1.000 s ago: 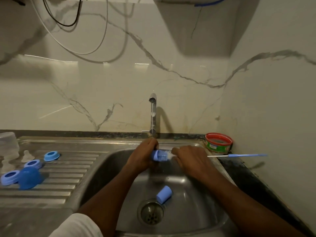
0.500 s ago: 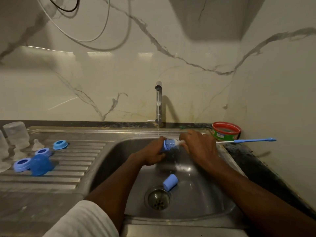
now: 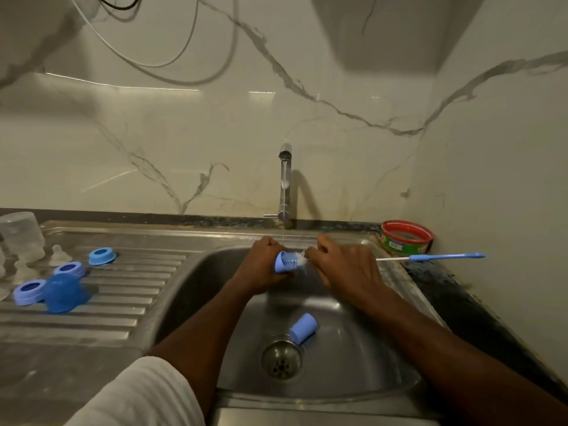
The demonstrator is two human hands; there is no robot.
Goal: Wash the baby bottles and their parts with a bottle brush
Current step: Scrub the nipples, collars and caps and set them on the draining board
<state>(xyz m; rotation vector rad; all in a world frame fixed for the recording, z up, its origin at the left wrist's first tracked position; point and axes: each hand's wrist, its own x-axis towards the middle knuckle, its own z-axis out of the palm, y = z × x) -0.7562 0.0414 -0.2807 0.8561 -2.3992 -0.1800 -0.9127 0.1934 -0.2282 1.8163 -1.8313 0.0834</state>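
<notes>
Head view: left hand grips cap; right hand grips brush.

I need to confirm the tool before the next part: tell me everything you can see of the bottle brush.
The bottle brush lies roughly level over the sink's right rim. It has a blue plastic-looking handle, a thin white shaft and white bristles. The bristle end sits inside the small blue cap gripped by the left hand, beneath a thin stream from the tap. The right hand grips the shaft near the bristles; the handle juts free to the right.
</notes>
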